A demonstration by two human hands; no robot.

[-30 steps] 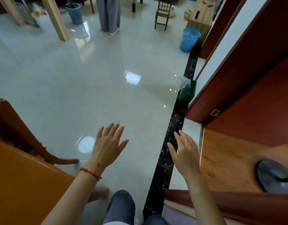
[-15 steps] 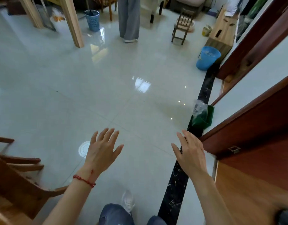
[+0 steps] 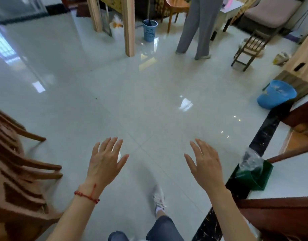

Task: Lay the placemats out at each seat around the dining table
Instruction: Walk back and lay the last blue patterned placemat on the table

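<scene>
Placemats nowhere in view, nor any seat set with one; judging by that, nothing laid out yet and the whole round of seats left, starting with fetching the mats. Dining table not surely identifiable: only pale wooden legs [image 3: 128,26] at the far edge of the floor [image 3: 149,101], top cropped off.

Left hand [image 3: 104,164] and right hand [image 3: 206,166] both out over the floor, fingers spread and relaxed, gripping nothing, well apart from each other.

Containers, largest first: blue tub [image 3: 276,96] at the floor's right edge, tipped toward the camera, contents unclear beyond pale marks inside. Green bin [image 3: 252,176] near the right hand, beside the dark threshold strip [image 3: 266,129], lined with a crumpled clear plastic bag. Blue mesh basket [image 3: 150,33] far off beside the wooden legs, a dark handle standing in it.
</scene>
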